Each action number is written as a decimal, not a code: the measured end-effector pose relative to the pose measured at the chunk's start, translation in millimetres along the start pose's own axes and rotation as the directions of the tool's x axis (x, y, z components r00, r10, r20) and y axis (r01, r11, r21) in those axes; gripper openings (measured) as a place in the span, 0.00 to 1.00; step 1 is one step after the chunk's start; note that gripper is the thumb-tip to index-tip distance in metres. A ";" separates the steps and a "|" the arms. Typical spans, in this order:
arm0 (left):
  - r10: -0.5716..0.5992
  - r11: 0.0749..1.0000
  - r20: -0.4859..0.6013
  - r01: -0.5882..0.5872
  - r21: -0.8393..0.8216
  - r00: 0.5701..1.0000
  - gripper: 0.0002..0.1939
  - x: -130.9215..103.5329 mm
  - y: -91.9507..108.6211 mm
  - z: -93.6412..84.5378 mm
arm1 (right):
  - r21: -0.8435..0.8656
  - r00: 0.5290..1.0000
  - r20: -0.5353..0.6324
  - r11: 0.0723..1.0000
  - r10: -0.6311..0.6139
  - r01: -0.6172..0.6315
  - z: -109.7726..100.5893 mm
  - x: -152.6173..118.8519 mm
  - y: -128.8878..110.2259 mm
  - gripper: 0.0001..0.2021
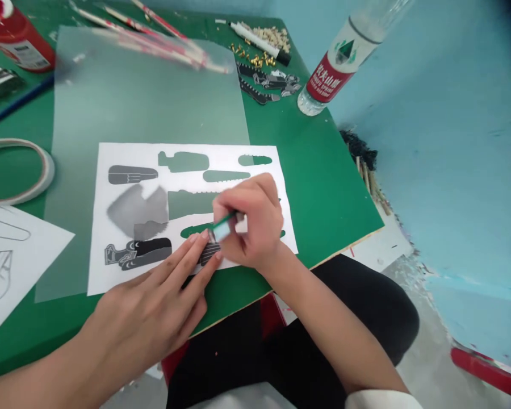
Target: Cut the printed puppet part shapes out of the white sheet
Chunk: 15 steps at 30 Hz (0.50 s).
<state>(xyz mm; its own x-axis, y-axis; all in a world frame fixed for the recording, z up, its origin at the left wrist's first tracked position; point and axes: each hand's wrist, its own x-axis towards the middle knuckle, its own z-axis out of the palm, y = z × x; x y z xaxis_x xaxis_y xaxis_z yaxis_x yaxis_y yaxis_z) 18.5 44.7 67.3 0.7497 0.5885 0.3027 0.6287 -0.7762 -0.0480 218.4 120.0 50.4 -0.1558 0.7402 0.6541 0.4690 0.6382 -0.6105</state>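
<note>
A white paper sheet (pixel 111 156) with dark printed shapes and several cut-out openings lies near the table's front edge. My right hand (pixel 253 218) is closed around a small green-edged cutter (pixel 222 227), its tip low over a dark striped shape (pixel 208 253) on the sheet. Flat on the sheet, with fingers stretched out, my left hand (pixel 166 295) has its fingertips beside that shape and close to the cutter. The blade tip itself cannot be made out. At the sheet's lower left are dark printed pieces (pixel 151 254).
A translucent mat (pixel 149 102) lies under the sheet on the green table (pixel 319 187). Around it are a tape roll (pixel 46 173), a red bottle (pixel 29 45), a water bottle (pixel 330 76), a marker (pixel 258 41), cut dark pieces (pixel 259 85) and a drawing (pixel 29 244).
</note>
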 end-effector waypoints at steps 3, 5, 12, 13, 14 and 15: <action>0.002 1.000 -0.008 -0.002 0.019 1.000 0.22 -0.7 1.0 1.4 | -0.369 0.999 0.053 0.929 -0.001 0.020 9.8 1.5 11.1 0.08; -0.004 1.000 -0.009 0.004 0.009 1.000 0.22 -0.7 2.5 2.6 | -0.511 0.981 0.174 0.859 0.082 0.019 17.0 2.6 15.1 0.10; -0.092 0.992 0.052 0.096 -0.085 0.994 0.24 -3.0 2.2 5.4 | -0.566 0.928 0.334 0.822 0.165 0.058 27.5 4.9 11.5 0.13; -0.109 0.989 0.068 0.115 -0.097 0.992 0.24 -3.7 1.5 5.7 | -0.570 0.919 0.352 0.819 0.175 0.063 26.9 5.5 10.1 0.13; -0.126 0.985 0.085 0.135 -0.108 0.988 0.24 -4.4 1.1 6.0 | -0.572 0.912 0.369 0.817 0.182 0.068 26.2 6.0 8.8 0.13; -0.144 0.981 0.102 0.156 -0.119 0.984 0.24 -5.2 0.9 6.3 | -0.573 0.904 0.384 0.816 0.187 0.074 25.4 6.3 7.5 0.13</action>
<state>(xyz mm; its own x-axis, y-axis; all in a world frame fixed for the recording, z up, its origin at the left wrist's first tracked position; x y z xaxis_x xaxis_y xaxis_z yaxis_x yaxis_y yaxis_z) 16.5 42.3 59.7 0.6682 0.7145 0.2075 0.7091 -0.6960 0.1131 198.8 134.8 38.6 -0.3870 0.8698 0.3060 0.8692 0.4549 -0.1938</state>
